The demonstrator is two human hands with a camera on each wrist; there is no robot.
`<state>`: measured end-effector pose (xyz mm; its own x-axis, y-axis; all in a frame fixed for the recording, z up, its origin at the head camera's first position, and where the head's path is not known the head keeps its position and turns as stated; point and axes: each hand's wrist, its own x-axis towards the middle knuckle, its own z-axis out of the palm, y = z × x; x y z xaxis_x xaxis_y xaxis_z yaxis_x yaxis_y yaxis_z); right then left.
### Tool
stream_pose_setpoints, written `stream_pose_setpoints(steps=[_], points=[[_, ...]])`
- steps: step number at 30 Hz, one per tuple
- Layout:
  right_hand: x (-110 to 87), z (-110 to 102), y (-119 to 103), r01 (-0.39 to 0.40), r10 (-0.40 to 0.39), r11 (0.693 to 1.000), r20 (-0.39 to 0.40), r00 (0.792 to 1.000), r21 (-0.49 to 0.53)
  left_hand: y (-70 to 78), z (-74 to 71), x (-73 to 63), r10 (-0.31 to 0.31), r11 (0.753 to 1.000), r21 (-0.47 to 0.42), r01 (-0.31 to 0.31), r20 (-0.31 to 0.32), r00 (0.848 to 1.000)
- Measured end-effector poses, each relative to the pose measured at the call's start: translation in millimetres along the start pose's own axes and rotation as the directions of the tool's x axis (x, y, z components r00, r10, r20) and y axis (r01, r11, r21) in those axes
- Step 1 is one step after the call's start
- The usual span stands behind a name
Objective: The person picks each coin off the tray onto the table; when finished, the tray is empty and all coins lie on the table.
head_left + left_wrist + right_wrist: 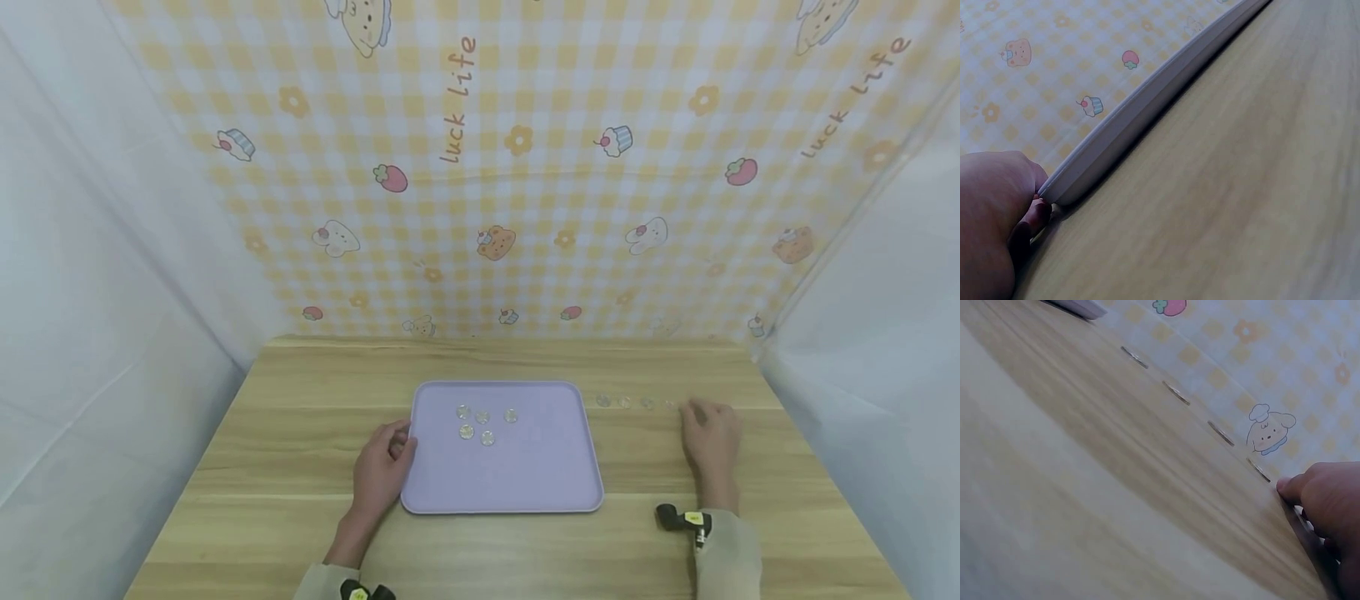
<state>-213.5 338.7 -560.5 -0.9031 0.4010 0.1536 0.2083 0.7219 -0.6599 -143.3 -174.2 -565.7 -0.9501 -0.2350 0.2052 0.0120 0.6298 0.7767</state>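
Left hand [381, 472] clamps lilac rectangular plastic tray [536, 475]; right hand [711, 437]: finger hold unclear. Round silvery metal discs [467, 432] likely light, slippery; pinch edges.

Markings on the five discs [467, 432] in the tray [525, 483] too small to read. Row of discs [625, 402] beyond its right side faint in head view; edge-on in right wrist view, faces hidden. Right hand [711, 437]: can't tell whether fingertips pinch anything. Left hand [384, 471]: fingertips partly hidden at tray rim. Tray runs off top of both wrist views. Both sleeves [727, 558] and left wrist camera [360, 593] cut by head view's bottom edge.
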Motion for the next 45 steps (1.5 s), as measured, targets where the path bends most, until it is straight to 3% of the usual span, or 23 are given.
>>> stream_pose_setpoints(steps=[24, 30, 37, 45], points=[[1.5, -0.7, 0.6, -0.045, 0.045, 0.999, 0.023, 0.999, 0.028, -0.2, 0.6, 0.4, -0.004, 1.0, -0.004, 0.004, -0.001, 1.0], [1.4, -0.1, 1.1, -0.05, 0.051, 0.996, -0.008, 0.999, 0.076, 0.2, -0.2, 0.2, -0.004, 1.0, -0.005, 0.004, 0.003, 1.0], [-0.6, 0.1, -0.5, -0.109, 0.117, 0.976, -0.033, 0.993, 0.189, 0.4, -0.9, -0.5, 0.006, 1.0, -0.011, -0.006, -0.006, 1.0], [-2.4, 3.0, -4.8, -0.083, 0.127, 0.955, -0.142, 0.982, 0.284, 0.0, -0.7, -0.4, 0.012, 1.0, -0.023, -0.012, -0.004, 1.0]])
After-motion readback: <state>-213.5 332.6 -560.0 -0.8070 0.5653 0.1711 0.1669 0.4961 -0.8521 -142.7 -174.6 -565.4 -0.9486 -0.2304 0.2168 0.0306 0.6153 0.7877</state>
